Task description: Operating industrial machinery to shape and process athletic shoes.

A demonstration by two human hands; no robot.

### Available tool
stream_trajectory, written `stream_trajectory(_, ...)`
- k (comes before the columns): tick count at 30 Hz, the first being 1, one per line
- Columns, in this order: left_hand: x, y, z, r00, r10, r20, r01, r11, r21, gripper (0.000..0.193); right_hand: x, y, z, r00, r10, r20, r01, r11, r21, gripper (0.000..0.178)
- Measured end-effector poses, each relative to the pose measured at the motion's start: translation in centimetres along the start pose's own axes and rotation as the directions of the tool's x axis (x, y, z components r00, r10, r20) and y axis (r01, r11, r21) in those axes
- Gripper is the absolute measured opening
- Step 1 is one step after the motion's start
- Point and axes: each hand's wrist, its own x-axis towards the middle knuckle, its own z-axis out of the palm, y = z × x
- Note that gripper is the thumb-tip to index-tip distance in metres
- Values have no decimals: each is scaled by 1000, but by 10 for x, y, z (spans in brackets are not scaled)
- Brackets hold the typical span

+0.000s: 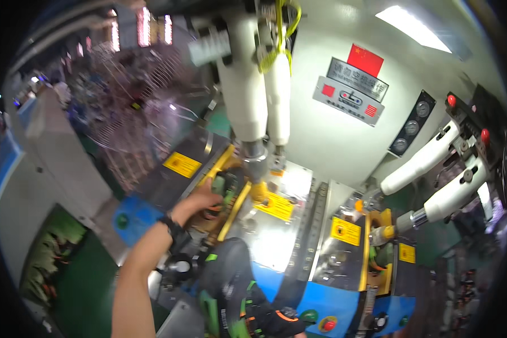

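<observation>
My left hand (200, 200), with a dark band on the wrist, reaches into a yellow-edged slot of the machine. Its fingers close on a dark green shoe (226, 188) that sits in the slot, partly hidden by the hand. A white press arm (242, 84) with a yellow tip stands just right of that shoe. Close to me, a dark shoe (231, 276) with green and orange trim fills the lower middle. At its lower right, only a sliver of what looks like my right hand (299, 334) shows at the picture's edge; its fingers are hidden.
Another green shoe (382, 256) sits in the right slot, below two slanted white press arms (419, 158). Blue front panels carry a red button (329, 325) and a green one (308, 316). A wire-guarded fan (115, 127) stands at the far left. Gauges (412, 127) line the white wall.
</observation>
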Motion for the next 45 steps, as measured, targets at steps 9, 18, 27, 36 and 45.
stream_trajectory(9,24,18,-71,944,182,276,36,774,-633,41,29,-46,36,993,8,-114,-10,1000,-17,62)
stream_trajectory(18,-254,-124,-151,957,-73,-280,-273,88,-958,69,248,-123,92,867,464,180,-494,756,429,27)
stream_trajectory(27,-475,-229,-60,530,-609,-591,56,720,-692,22,413,-81,190,890,-146,-432,-144,808,-571,44)
stream_trajectory(36,-520,-183,17,300,-950,80,546,103,-831,71,450,-34,181,873,-198,-446,-30,891,-454,26)
stream_trajectory(45,-473,-182,96,800,-438,-410,251,865,-434,93,385,-97,184,973,48,-226,-158,853,-498,62)
